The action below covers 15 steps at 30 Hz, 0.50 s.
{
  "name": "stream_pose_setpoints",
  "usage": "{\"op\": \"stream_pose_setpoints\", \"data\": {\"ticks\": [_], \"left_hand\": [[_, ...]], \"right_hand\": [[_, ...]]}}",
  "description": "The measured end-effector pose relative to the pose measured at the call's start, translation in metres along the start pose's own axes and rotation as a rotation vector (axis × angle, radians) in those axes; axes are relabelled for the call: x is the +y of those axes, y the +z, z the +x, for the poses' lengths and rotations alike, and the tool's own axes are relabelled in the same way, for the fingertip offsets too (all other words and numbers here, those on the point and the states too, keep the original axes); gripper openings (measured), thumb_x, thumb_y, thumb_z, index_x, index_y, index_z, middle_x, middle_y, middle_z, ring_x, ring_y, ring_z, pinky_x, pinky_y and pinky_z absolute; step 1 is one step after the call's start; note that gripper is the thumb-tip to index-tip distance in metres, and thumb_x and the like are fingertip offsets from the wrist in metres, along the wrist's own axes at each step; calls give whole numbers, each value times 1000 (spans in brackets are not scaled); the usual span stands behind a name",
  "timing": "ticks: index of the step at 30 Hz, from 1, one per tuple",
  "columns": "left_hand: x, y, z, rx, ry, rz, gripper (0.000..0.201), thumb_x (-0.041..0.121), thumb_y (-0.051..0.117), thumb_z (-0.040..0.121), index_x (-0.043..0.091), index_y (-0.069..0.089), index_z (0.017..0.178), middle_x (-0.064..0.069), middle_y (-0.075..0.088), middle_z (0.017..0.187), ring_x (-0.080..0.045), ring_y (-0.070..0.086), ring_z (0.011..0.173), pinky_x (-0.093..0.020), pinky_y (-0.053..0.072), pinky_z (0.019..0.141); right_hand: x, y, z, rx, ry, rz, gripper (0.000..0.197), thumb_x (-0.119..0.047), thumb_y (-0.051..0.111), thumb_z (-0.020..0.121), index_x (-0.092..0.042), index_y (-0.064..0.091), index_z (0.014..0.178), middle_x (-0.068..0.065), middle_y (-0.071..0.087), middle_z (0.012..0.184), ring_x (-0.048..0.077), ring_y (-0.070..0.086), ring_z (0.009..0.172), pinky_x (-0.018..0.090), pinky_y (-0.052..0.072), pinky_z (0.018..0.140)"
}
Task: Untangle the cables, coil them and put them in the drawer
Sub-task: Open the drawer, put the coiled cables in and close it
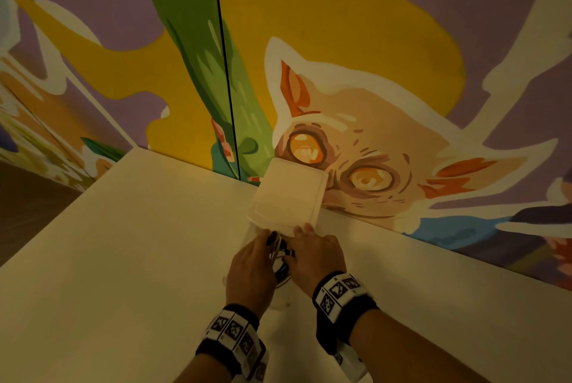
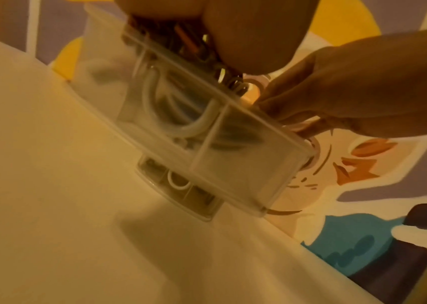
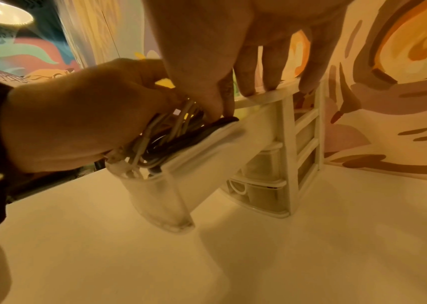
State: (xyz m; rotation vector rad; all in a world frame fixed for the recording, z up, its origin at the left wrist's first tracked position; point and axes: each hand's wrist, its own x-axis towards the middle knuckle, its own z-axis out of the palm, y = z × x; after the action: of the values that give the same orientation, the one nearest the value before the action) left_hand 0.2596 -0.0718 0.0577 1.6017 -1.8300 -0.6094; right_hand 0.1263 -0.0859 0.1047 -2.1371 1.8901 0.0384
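Note:
A small white plastic drawer unit (image 1: 289, 193) stands on the white table against the painted wall. Its top drawer (image 3: 207, 162) is pulled out and tilts downward. A bundle of white and dark cables (image 3: 171, 131) lies in the drawer (image 2: 233, 164), partly above its rim. My left hand (image 1: 260, 254) curls over the cables (image 1: 280, 254) and holds them down in the drawer. The fingers of my right hand (image 1: 309, 243) rest straight on the unit's top (image 3: 267, 95), and its thumb touches the cables at the drawer's rim. Both hands hide most of the bundle in the head view.
The unit has lower drawers, and a loop of white cable (image 3: 238, 188) shows through the front of the bottom one. The mural wall (image 1: 402, 104) runs close behind the unit. The white table (image 1: 123, 258) stretches left to an edge above a dark floor. A lamp (image 3: 2, 12) shines overhead.

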Motion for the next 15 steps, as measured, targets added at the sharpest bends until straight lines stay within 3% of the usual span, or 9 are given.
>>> {"op": "stream_pose_setpoints", "data": {"ticks": [3,5,7,9,11,13,15], "left_hand": [[-6,-2,11,51,63,73,49,0,71,72,13,58,118,-10,68,112,-33,57,105,-27,37,90],[-14,-4,21,87,27,99,52,-9,71,63,8,62,111,-16,65,111,-39,55,98,-38,45,86],[-21,-8,28,108,-18,104,52,-15,68,60,4,65,108,-20,62,104,-40,54,87,-48,54,73],[-26,-11,27,117,39,123,51,-17,66,64,2,65,111,-19,62,96,-37,55,82,-50,55,65],[-27,-9,20,130,126,97,43,-7,62,76,2,63,118,-17,63,102,-30,53,90,-43,55,72],[-22,-7,8,108,205,39,38,18,55,89,4,61,124,-13,60,114,-22,48,102,-33,48,83],[-18,0,0,69,255,41,42,29,58,89,6,61,125,-11,58,121,-23,47,106,-31,46,89]], "right_hand": [[1,5,1,12,6,14,38,-36,45,95,-28,49,133,-1,33,154,18,19,145,43,26,107],[2,6,2,11,2,12,36,-36,43,96,-27,52,130,-1,32,155,18,18,146,42,25,106],[3,7,2,3,-3,9,35,-35,42,96,-27,53,129,-1,30,155,18,17,146,42,24,105],[3,7,2,14,4,14,36,-35,42,96,-27,53,129,0,31,155,18,18,146,42,24,106],[3,6,3,23,10,14,35,-34,43,96,-27,53,129,-1,32,155,19,18,146,42,25,107],[2,6,3,29,3,6,36,-31,43,95,-27,52,130,0,33,154,19,19,145,43,26,107],[2,7,4,33,-4,-4,38,-28,41,94,-27,52,130,0,33,154,19,19,145,42,27,105]]}}
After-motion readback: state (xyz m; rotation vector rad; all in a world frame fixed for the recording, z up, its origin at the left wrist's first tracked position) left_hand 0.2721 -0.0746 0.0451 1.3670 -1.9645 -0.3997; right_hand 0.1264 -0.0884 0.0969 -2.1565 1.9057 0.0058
